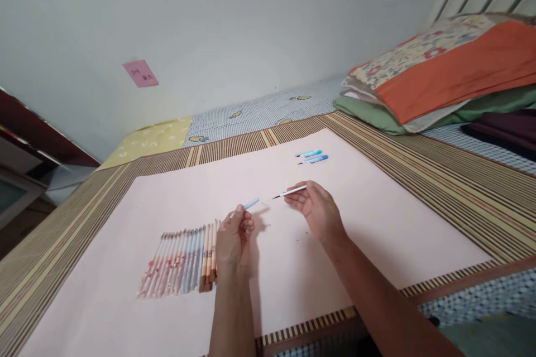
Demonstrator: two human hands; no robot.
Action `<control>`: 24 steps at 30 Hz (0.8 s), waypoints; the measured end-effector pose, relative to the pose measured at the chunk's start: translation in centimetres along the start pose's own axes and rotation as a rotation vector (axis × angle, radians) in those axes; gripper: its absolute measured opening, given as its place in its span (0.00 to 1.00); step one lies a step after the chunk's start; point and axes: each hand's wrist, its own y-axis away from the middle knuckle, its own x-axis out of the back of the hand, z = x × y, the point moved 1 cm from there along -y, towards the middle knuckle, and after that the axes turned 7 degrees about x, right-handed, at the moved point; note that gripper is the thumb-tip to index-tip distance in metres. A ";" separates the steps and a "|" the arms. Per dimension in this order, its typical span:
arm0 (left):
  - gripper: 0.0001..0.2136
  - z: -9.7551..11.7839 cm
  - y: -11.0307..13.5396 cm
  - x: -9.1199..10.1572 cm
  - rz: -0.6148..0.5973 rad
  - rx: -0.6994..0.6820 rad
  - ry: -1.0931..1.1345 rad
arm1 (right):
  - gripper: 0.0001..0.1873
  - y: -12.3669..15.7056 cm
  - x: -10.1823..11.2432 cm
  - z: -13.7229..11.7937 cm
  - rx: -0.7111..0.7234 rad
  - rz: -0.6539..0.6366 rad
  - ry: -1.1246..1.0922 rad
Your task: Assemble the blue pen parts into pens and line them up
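Note:
Between the thumb and fingers of my left hand point(237, 228) is a slim light blue pen part point(251, 203), pointing up and right; whether it is a cap or a barrel I cannot tell. My right hand point(316, 206) pinches a thin white pen point(293, 191) with a dark pointed tip, aimed left toward the blue part. A gap separates the two pieces. Beside my left wrist lies a row of several pens point(176, 262), pinkish, grey-blue and orange-brown; my left hand hides part of its right end. Farther back are several small blue and teal pen pieces point(314, 157), some dark-tipped.
A large pale pink sheet point(167, 201) covers part of a striped mat point(389, 178). Folded orange and floral bedding point(452, 67) is stacked at the right. Behind stands a white wall point(251, 28) with a pink note point(141, 73). Small dark specks dot the sheet.

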 end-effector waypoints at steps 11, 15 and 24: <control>0.07 0.7 -0.2 0.7 0.057 0.000 0.104 | 0.12 4.4 -3.9 2.6 0.236 -0.776 1.628; 0.06 0.4 -0.3 0.7 0.031 0.036 0.090 | 0.15 5.2 -5.2 3.1 0.219 -0.826 1.804; 0.07 0.0 -0.4 0.6 -0.013 0.100 0.118 | 0.11 4.2 -3.5 3.1 0.231 -0.808 1.828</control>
